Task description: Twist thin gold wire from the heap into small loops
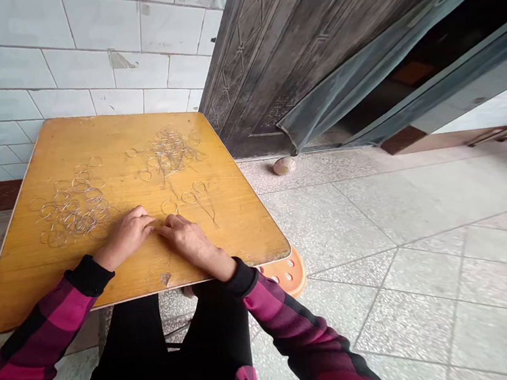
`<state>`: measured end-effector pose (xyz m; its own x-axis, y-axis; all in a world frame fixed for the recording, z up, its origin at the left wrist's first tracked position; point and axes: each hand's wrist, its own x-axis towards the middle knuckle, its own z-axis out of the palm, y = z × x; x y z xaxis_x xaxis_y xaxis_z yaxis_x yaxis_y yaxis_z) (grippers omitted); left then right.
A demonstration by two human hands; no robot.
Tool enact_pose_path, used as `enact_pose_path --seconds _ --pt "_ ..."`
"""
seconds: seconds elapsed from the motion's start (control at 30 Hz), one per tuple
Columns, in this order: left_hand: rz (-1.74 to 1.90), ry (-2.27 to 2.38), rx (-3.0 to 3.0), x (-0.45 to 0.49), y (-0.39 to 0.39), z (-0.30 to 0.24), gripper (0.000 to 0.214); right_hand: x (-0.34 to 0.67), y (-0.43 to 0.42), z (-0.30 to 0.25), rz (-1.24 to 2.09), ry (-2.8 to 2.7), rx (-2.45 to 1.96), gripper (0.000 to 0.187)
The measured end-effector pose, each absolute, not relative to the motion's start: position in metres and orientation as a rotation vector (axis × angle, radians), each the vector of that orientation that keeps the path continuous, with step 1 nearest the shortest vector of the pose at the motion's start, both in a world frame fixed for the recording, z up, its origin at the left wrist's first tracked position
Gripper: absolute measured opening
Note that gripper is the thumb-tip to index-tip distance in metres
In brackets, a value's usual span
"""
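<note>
Wire loops lie in two loose heaps on the wooden surface, one left of your hands and one toward the far edge, with a few long-tailed loops just ahead of your fingers. Your left hand and right hand rest palm-down close together, fingertips almost meeting; whether they pinch a fine strand cannot be told from this view. The nearest loop sits just beyond them. The main risk is snagging: the wire is thin and the loops overlap, so dragging one could pull its neighbours along or kink its tail. A sleeve sweeping across the left heap could scatter it. Any loops pushed past the edge would drop to the tiled floor, where fine wire could be hard to spot.
</note>
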<state>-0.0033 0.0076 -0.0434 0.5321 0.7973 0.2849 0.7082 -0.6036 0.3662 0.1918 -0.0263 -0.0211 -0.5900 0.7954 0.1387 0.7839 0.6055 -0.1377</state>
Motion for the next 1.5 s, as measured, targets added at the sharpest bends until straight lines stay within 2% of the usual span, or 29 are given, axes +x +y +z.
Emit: enact_pose_path --seconds 0.33,0.73,0.87,1.1,1.5 --pt "0.576 1.271 2.664 0.000 0.000 -0.038 0.029 0.207 -0.037 -0.032 -0.169 -2.734 -1.118 0.023" --pt "0.562 1.279 2.750 0.002 -0.004 -0.036 0.031 0.216 -0.038 -0.036 -0.069 -2.689 -1.071 0.025" --pt "0.606 1.299 2.671 0.003 -0.004 -0.035 0.029 0.217 -0.033 -0.033 0.093 -2.537 -1.165 0.024" --pt "0.836 1.289 2.500 0.002 0.001 -0.039 0.024 0.225 0.003 0.001 0.320 -2.366 -1.645 0.020" --pt "0.952 1.361 2.501 -0.004 0.004 -0.039 0.021 0.177 0.070 0.014 0.182 -2.826 -1.794 0.029"
